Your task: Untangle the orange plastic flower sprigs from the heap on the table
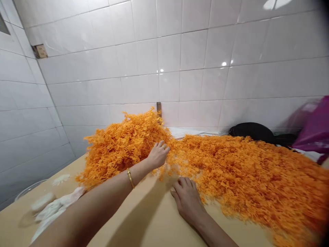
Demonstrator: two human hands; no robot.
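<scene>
From where I stand, the tabletop (154, 233) is loaded with bright orange, frilly sprigs, lying in two masses that meet in the middle. The taller one, a bushy mound (125, 144), rises on the person's left towards the tiled wall (192, 51); its top is a lighter yellow-orange, its lower folds a deeper, shadowed orange. The other, a long, flatter spread (244, 168), runs off to the right, fine and tangled like loose lace, blurring at the near right end. Between them the strands thin out and the pale tan surface shows through.

The left hand (157, 156), with a gold ring (163, 146) on a finger and a gold bangle (130, 178) at the wrist, is at the mound's inner edge, fingers bent; I can't tell whether they grip any strands. The right hand (186, 197) is down by the near edge of the spread, fingers curled under, and whether it pinches anything is hidden from me.

A purple bag (315, 125) slumps at the far right beside a black item (250, 131); pale flecks low on the bag could be print or shine, too blurred to read. A crumpled white cloth (58, 211) lies near the left forearm.
</scene>
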